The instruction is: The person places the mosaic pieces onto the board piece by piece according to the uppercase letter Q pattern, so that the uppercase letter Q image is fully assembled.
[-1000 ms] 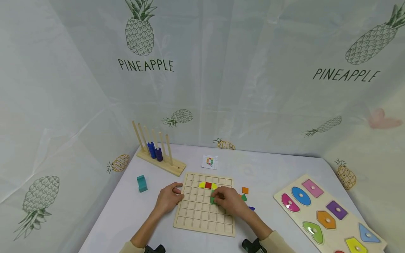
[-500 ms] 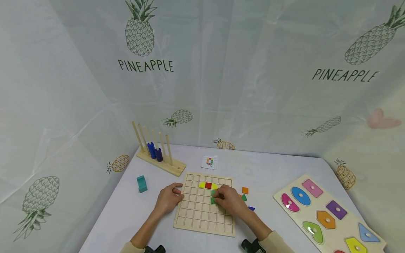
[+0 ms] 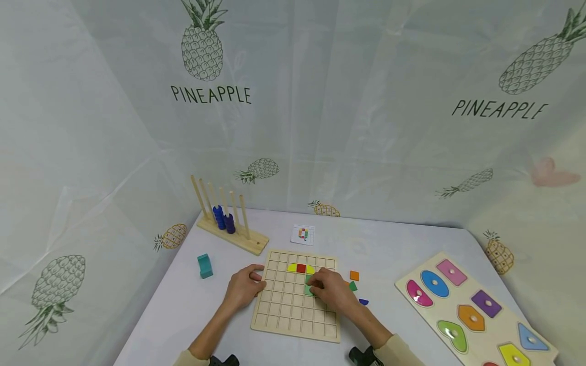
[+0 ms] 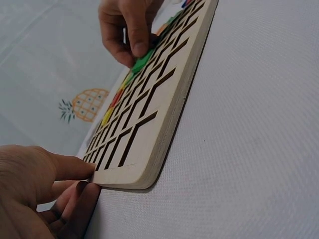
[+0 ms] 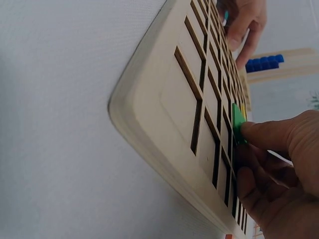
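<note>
A square wooden grid board (image 3: 284,320) lies flat on the table. At its left edge my left hand (image 3: 242,288) grips the rim, fingers at the side and on top in the left wrist view. My right hand (image 3: 333,290) is over the board's right half, pinching a green square tile (image 5: 238,122) that sits tilted at a grid cell. Another green tile (image 3: 309,279) lies just above it, partly behind the fingers. Along one upper row sit a red tile (image 3: 301,268) between two yellow tiles, the left yellow tile (image 3: 292,267) showing best.
Right of the board lie an orange tile (image 3: 354,275), a green tile (image 3: 353,286) and a blue piece (image 3: 363,302). A pattern card (image 3: 303,235) lies behind it. A peg stand (image 3: 233,236) and a teal block (image 3: 205,266) are left; a shape puzzle board (image 3: 439,310) is right.
Both hands stay almost where they were. The green tile under the right fingers shifts its tilt slightly; the other tiles keep their places.
</note>
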{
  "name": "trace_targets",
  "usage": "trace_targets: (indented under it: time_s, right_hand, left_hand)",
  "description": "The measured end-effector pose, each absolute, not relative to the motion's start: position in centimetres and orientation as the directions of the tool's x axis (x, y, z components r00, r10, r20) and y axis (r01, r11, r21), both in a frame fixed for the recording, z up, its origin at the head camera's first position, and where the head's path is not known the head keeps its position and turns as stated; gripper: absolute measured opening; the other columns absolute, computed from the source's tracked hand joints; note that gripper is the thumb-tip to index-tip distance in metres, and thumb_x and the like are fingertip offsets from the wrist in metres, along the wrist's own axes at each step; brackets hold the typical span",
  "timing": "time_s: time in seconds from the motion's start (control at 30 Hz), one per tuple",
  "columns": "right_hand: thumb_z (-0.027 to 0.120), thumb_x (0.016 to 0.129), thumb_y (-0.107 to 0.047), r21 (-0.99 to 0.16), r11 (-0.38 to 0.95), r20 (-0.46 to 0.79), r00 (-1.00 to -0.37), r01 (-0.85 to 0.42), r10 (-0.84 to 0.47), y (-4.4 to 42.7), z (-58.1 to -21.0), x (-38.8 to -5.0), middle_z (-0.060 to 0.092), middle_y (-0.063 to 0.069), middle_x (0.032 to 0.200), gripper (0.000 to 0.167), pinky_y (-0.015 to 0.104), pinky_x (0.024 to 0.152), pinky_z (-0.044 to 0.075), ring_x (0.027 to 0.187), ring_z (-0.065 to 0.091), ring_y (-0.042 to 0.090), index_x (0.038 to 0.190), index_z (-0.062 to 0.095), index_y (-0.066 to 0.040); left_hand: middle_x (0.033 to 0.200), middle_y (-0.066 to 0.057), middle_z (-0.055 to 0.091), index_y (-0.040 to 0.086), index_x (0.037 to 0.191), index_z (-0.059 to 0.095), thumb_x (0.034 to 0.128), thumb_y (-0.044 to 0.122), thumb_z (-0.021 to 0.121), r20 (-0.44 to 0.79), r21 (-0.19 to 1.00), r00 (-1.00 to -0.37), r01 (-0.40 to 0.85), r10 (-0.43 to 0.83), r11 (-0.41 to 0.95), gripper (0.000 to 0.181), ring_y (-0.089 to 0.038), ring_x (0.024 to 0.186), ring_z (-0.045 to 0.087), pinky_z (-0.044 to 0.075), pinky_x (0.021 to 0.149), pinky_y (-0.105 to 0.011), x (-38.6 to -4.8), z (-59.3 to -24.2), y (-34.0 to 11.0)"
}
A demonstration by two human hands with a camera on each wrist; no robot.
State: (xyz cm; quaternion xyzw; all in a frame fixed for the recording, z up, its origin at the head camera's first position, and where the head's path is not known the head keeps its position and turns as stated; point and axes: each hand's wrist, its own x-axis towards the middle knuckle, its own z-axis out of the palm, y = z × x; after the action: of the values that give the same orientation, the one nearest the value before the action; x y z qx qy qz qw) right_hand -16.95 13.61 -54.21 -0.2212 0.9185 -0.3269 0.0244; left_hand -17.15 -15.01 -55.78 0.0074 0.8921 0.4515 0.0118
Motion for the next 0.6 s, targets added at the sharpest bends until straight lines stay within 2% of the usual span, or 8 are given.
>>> trace_targets:
  time_s: [0.6]
  right_hand:
    - [0.073,0.092,-0.013,-0.596,0.699,0.094,-0.898,-0.397,-0.430,13.55,-54.39,-16.87,0.058,-0.010,0.089,0.007,0.022,0.067,0.049,0.076,0.053,0.001,0.098,0.076,-0.015]
  left_hand:
    - [0.086,0.004,0.069,0.009,0.122,0.070,0.0807,0.014,0.080,-0.005,0.786,-1.000,0.003,0.010,0.618,0.043,-0.007,0.073,0.063,0.049,0.066,-0.031,-17.12,-55.71,-15.02]
